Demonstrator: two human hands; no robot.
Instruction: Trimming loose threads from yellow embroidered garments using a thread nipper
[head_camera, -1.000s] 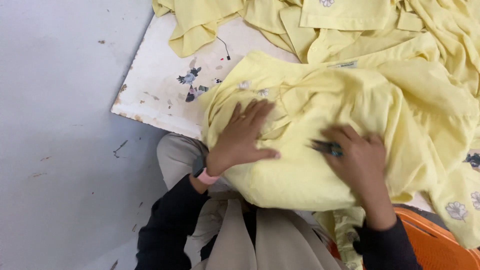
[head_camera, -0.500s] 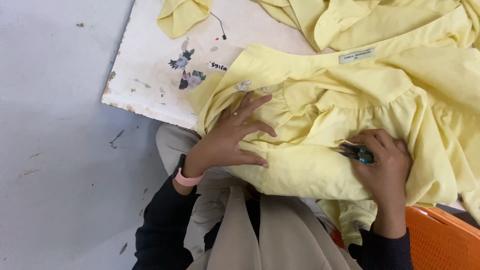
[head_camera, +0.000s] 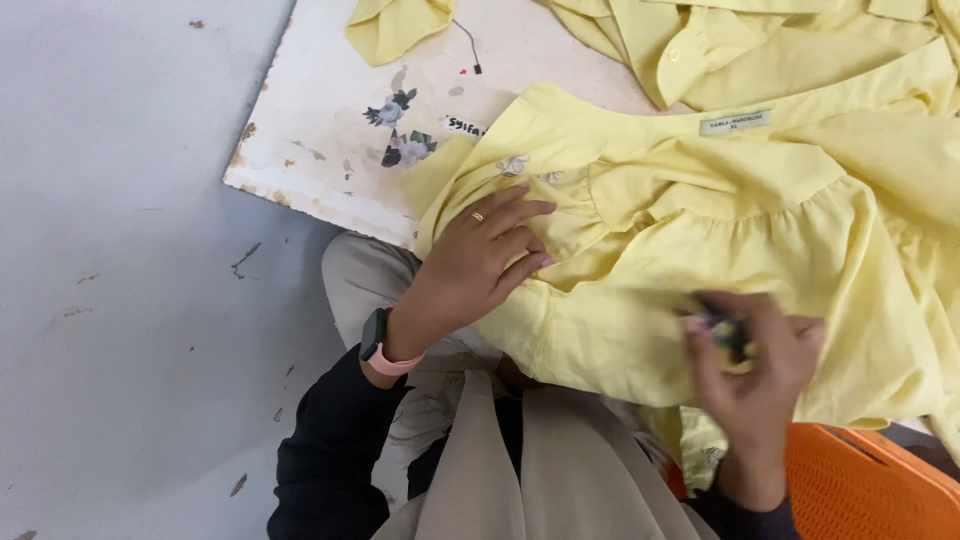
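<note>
The pale yellow cotton garment (head_camera: 700, 230) is pinned flat by the left hand (head_camera: 480, 265), fingers spread; a small dark tool (head_camera: 722, 330) is pinched in the blurred right hand (head_camera: 755, 375), so work on it seems underway.

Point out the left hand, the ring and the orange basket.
left hand (head_camera: 478, 262), head view, back of the hand.
ring (head_camera: 478, 216), head view, band on a finger.
orange basket (head_camera: 860, 490), head view, mesh wall.

A worn white table (head_camera: 330, 150) with flower stickers (head_camera: 400, 128) stood over the grey scuffed floor (head_camera: 120, 250). More pale yellow garments (head_camera: 700, 45) lay heaped at its far side, and an orange plastic crate (head_camera: 870, 490) sat beside my knee.
</note>
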